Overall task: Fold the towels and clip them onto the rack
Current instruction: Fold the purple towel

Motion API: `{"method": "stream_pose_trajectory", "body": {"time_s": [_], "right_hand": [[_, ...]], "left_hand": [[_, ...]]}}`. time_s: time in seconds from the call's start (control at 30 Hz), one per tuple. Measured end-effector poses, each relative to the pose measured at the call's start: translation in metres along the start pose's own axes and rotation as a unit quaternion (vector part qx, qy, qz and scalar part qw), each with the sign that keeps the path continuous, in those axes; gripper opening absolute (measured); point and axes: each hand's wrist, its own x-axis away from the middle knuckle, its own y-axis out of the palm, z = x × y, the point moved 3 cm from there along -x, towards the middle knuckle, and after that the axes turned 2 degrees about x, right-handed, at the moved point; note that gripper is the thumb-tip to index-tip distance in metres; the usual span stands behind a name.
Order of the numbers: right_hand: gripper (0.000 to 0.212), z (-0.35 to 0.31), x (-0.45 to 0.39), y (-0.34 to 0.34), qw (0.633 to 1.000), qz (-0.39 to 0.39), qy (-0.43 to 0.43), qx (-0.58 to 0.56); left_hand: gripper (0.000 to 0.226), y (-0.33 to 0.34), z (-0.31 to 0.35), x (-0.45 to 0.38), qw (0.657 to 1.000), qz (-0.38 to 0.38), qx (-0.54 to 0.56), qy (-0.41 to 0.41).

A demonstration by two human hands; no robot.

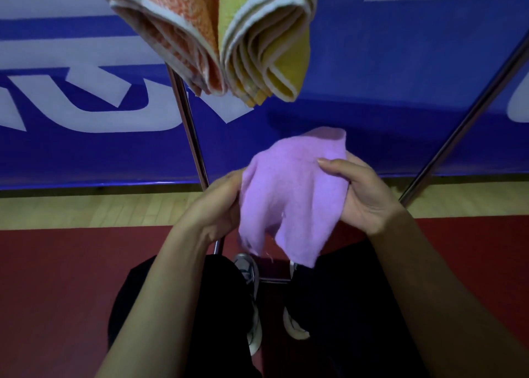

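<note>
A blue banner with large white lettering (343,63) fills the background above a red floor (57,277). In front of it stand the slanting chrome tubes of the metal rack (189,126), and from the top of the view hang two folded terry towels, one orange with white edging (171,25) and one yellow with white edging (266,51), side by side and touching. Lower down, between the person's forearms, a small thin lilac cloth towel (289,194) hangs in the air. The left hand (217,206) pinches its left edge; the right hand (363,197) grips its right side, thumb on top. The cloth looks light, limp and floppy, with a frayed lower hem, so it probably folds most neatly when held by its upper corners.
</note>
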Motion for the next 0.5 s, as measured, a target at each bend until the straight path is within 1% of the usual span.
{"method": "stream_pose_trajectory", "body": {"time_s": [0.03, 0.1, 0.13, 0.17, 0.3, 0.33, 0.4, 0.5], "right_hand": [[0.054, -0.001, 0.0, -0.001, 1.0, 0.001, -0.003, 0.009], [0.059, -0.002, 0.001, -0.004, 0.999, 0.01, -0.002, 0.033], [0.06, -0.002, 0.0, -0.005, 0.999, 0.018, 0.0, 0.047], [0.06, -0.001, 0.0, -0.006, 0.998, 0.026, 0.002, 0.06], [0.054, 0.001, -0.001, -0.01, 0.996, 0.044, 0.013, 0.073], [0.052, 0.0, 0.0, -0.009, 0.996, 0.042, 0.013, 0.071], [0.049, -0.001, 0.0, -0.01, 0.997, 0.045, 0.008, 0.065], [0.048, -0.003, -0.001, -0.014, 0.995, 0.072, 0.004, 0.076]], "left_hand": [[0.036, 0.001, 0.002, 0.0, 1.0, 0.003, 0.009, 0.015], [0.063, 0.003, 0.004, 0.001, 0.999, 0.012, 0.048, 0.011], [0.071, 0.003, 0.005, 0.0, 0.998, 0.017, 0.061, 0.01], [0.07, 0.003, 0.005, -0.001, 0.997, 0.025, 0.064, 0.018], [0.039, 0.004, 0.005, -0.001, 0.993, 0.037, 0.093, 0.058], [0.038, 0.005, 0.004, -0.001, 0.993, 0.037, 0.092, 0.06], [0.042, 0.002, 0.003, -0.002, 0.995, 0.046, 0.064, 0.063], [0.051, -0.004, 0.001, -0.003, 0.993, 0.076, 0.017, 0.085]]}}
